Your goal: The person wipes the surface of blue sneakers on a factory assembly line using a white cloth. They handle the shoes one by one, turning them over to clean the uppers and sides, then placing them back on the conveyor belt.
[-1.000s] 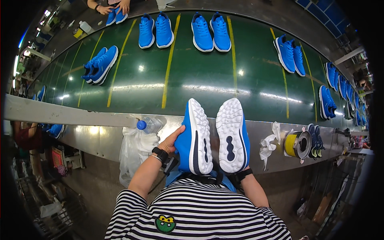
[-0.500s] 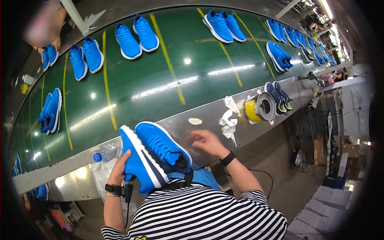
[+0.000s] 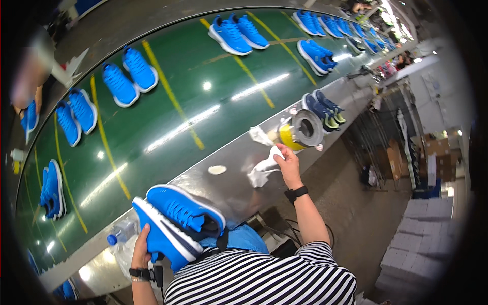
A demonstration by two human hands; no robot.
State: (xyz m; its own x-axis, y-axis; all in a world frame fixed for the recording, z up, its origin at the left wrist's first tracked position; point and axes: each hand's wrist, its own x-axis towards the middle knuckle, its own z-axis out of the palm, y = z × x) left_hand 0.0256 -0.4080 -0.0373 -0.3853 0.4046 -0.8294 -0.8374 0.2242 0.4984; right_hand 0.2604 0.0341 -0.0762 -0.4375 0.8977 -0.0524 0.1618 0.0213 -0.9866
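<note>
My left hand (image 3: pixel 142 246) grips a blue sneaker (image 3: pixel 165 235) turned on its side, its white sole facing the other shoe. Against it lies a second blue sneaker (image 3: pixel 178 206), toe pointing away from me, at the near edge of the metal ledge. Further right, my right hand (image 3: pixel 288 163) pinches a white cloth (image 3: pixel 264 168) lying partly on the ledge. Just beyond that hand stands a round metal can with a yellow band (image 3: pixel 287 137). Part of my left fingers is hidden behind the sneaker.
Pairs of blue sneakers (image 3: pixel 231 36) sit along the green conveyor belt (image 3: pixel 173 122) with yellow lines. Dark navy shoes (image 3: pixel 325 112) stand beyond the can. A blue-capped plastic bottle (image 3: pixel 122 234) lies left of my shoes. An oval white piece (image 3: pixel 217 170) rests on the metal ledge (image 3: pixel 234 193).
My right hand has reached away from beside the sneakers to the white cloth and taken hold of it. My left hand keeps its sneaker. The whole view has turned.
</note>
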